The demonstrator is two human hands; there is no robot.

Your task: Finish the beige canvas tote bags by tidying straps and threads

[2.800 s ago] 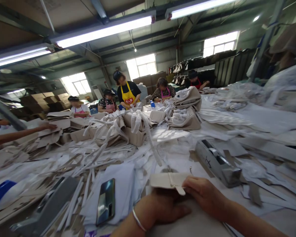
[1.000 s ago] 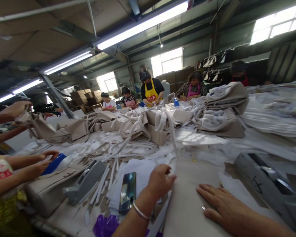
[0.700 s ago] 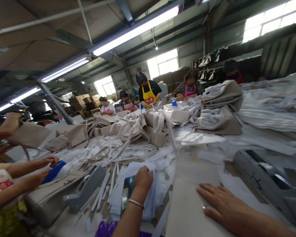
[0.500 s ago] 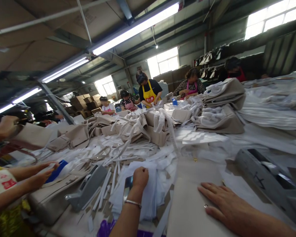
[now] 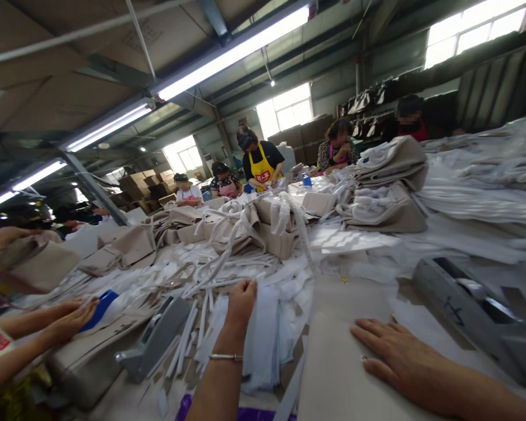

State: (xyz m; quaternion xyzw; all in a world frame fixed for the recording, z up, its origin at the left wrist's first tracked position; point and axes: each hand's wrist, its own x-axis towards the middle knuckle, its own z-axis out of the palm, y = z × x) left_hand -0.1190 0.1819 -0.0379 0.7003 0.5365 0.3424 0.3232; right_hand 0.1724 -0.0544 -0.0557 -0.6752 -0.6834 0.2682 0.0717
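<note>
Across the table before us stretches a heap of beige bags (image 5: 278,237) tangled with white wrapped straps. Nearest us, one beige bag (image 5: 328,356) lies flat at the table's near edge, right of centre. A grey tape dispenser (image 5: 473,318) stands to its right; a smaller grey dispenser (image 5: 158,339) sits well to its left. Between that one and the bag are white sheets (image 5: 267,339). Our right hand (image 5: 394,354) rests flat on the bag, fingers spread, gripping nothing. Our left hand (image 5: 241,301) is curled over the sheets; we cannot tell whether it pinches one. A bracelet (image 5: 226,357) circles that wrist.
</note>
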